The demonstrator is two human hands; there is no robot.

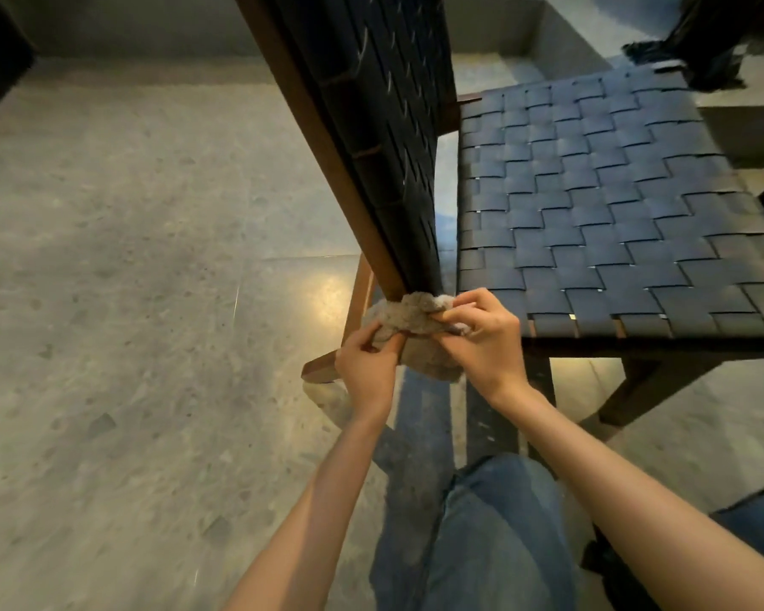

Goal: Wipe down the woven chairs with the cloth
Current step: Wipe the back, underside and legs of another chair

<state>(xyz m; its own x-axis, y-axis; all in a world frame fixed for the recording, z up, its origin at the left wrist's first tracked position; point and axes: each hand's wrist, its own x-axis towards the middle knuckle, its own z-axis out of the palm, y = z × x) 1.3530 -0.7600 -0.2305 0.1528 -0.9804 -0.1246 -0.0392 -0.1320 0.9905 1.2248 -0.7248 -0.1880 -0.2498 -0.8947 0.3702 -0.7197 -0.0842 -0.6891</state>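
A chair with a dark woven seat point(600, 205) and a brown wooden frame stands in front of me. Its woven backrest point(371, 125) rises steeply at centre-left. A crumpled grey-beige cloth point(415, 321) sits against the near edge of the backrest. My left hand point(367, 368) pinches the cloth's lower left part. My right hand point(481, 341) grips its right side, fingers curled over it beside the seat's near corner.
Polished grey stone floor point(129, 302) spreads to the left. A low concrete ledge point(570, 37) runs behind the chair. Dark fringed fabric point(697, 46) hangs at the top right. My jeans-clad legs point(495, 535) are below the hands.
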